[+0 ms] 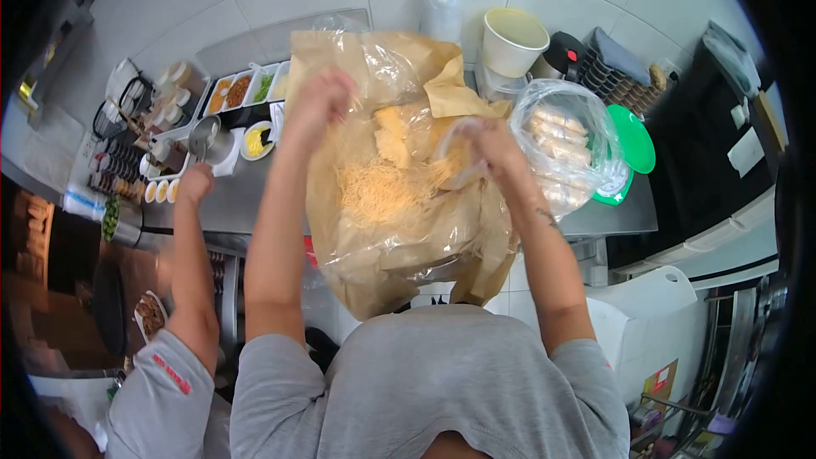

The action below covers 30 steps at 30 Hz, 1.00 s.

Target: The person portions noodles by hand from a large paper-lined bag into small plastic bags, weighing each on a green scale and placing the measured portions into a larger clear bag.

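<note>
A large brown paper sheet lined with clear plastic (365, 268) lies spread in front of me, with a heap of thin yellow noodles (382, 191) in its middle. My right hand (495, 146) is closed on a small clear plastic bag (459, 138) at the right of the heap; some noodles show at the bag. Over the left part of the paper is my left hand (325, 100), smeared by motion, so its fingers cannot be made out.
Bagged noodle portions (557, 149) sit by a green scale (631, 140) on the right. Behind stands a white bucket (515, 38). Topping trays (240, 92) and a metal pot (212, 140) are on the left, where a co-worker's hand (196, 180) holds a utensil.
</note>
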{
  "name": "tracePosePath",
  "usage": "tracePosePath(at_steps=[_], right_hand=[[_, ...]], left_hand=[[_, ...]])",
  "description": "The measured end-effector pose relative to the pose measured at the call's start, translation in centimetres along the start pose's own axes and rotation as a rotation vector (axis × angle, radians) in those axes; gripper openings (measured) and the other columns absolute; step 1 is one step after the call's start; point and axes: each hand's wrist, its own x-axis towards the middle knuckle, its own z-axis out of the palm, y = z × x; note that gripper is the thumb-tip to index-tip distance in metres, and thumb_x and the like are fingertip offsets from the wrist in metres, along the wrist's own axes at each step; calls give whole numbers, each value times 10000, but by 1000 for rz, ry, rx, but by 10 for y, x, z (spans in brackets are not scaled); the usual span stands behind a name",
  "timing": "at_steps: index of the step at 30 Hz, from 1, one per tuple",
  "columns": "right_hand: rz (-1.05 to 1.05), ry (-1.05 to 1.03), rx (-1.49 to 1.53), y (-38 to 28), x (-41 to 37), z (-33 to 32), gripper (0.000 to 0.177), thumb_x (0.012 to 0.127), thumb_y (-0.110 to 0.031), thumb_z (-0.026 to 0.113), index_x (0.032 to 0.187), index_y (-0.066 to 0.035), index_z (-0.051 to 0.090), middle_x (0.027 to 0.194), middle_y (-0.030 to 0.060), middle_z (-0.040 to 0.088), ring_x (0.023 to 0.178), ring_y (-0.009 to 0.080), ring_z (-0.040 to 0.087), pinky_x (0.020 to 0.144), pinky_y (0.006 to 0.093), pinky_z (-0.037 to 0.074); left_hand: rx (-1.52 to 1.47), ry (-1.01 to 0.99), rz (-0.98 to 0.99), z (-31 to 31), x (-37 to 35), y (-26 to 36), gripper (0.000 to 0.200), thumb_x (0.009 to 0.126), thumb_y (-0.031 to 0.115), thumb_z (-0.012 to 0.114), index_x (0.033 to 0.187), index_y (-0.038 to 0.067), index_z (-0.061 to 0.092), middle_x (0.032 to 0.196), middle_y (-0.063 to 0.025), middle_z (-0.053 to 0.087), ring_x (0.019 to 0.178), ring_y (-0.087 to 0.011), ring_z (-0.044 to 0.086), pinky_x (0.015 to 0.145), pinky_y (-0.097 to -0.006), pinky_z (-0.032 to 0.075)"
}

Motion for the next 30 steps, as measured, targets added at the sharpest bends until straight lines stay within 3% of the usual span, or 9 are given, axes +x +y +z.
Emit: tracePosePath(at_steps=[3, 5, 8, 11, 13, 16, 20, 25, 30], right_hand=[[-163, 164, 259, -19, 18, -33, 132, 851, -160, 593, 850, -44, 656, 577, -29, 529, 430, 53, 414, 384, 220, 311], [-179, 164, 338, -67, -7, -64, 128, 845, -158, 595, 838, -42, 647, 605, -17, 526, 456, 67, 438, 397, 224, 331], [-353, 267, 435, -102, -12, -115, 133, 812, -154, 623, 793, -25, 651, 610, 11, 489, 454, 123, 444, 407, 281, 371], [-462, 434, 494, -140, -27, -161, 141, 803, -145, 635, 825, -7, 655, 657, 26, 530, 533, 123, 481, 470, 271, 401], [-491, 460, 457, -151, -24, -201, 185, 811, -193, 653, 892, -28, 663, 721, -3, 547, 628, 90, 474, 527, 246, 379], [-601, 631, 429, -152, -12, -251, 196, 834, -209, 636, 886, -22, 663, 763, 1, 571, 617, 91, 464, 522, 247, 367], [-608, 836, 181, -112, -4, -286, 205, 852, -201, 609, 844, -3, 659, 680, 5, 542, 521, 85, 436, 440, 249, 335], [-558, 906, 131, -30, 5, -322, 188, 853, -176, 594, 822, 0, 652, 607, -13, 497, 479, 76, 408, 436, 247, 325], [-418, 885, -102, 9, -18, -301, 208, 853, -189, 586, 854, 9, 650, 618, 18, 539, 493, 88, 465, 437, 261, 352]], left_hand=[[639, -190, 44, 24, -26, -84, 264, 784, 255, 589, 968, 75, 652, 859, -107, 618, 842, -218, 594, 753, -322, 467], [1078, -325, 25, 31, -46, -132, 441, 784, 357, 629, 1172, 148, 593, 1195, -180, 521, 1133, -323, 475, 936, -453, 366], [1360, -355, -85, 61, -85, -128, 574, 785, 422, 628, 1302, 224, 476, 1387, -166, 337, 1260, -375, 318, 982, -536, 277], [1363, -332, -89, 65, -92, -141, 658, 795, 417, 614, 1378, 241, 362, 1416, -158, 303, 1291, -393, 260, 983, -563, 252], [1358, -330, -86, 63, -92, -143, 645, 804, 415, 605, 1377, 241, 365, 1417, -159, 304, 1294, -388, 261, 985, -553, 256], [1362, -328, -85, 64, -91, -145, 614, 826, 408, 582, 1375, 235, 368, 1415, -164, 301, 1284, -383, 273, 989, -543, 251], [1351, -318, -66, 63, -92, -147, 588, 843, 398, 562, 1374, 233, 370, 1410, -170, 306, 1279, -385, 278, 984, -539, 253], [1354, -299, -53, 64, -92, -148, 580, 845, 400, 557, 1370, 234, 375, 1405, -173, 316, 1272, -394, 286, 978, -543, 257], [1345, -291, -45, 63, -91, -150, 579, 843, 399, 560, 1368, 235, 379, 1407, -170, 316, 1276, -396, 286, 979, -543, 256]])
